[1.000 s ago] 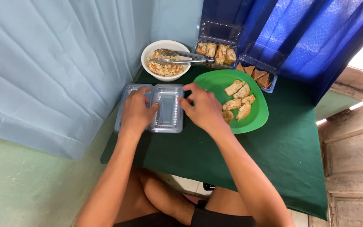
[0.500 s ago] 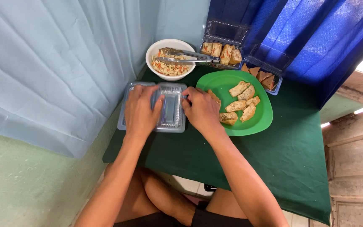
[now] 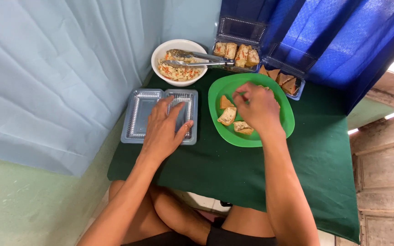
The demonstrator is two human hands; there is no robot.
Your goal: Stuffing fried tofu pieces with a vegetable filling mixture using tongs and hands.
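Two shallow ribbed halves make up the clear plastic hinged container [image 3: 147,114], lying open and empty on the dark green tablecloth [image 3: 233,168]. Left hand [image 3: 165,130] rests flat, fingers spread, on it. Right hand [image 3: 258,107] pinches something over the green plate [image 3: 283,125] of stuffed tofu pieces [image 3: 228,115].

One head view looks steeply down from above the seated person's lap, close over the green table [image 3: 251,173], facing its far edge and the curtains [image 3: 60,68] behind
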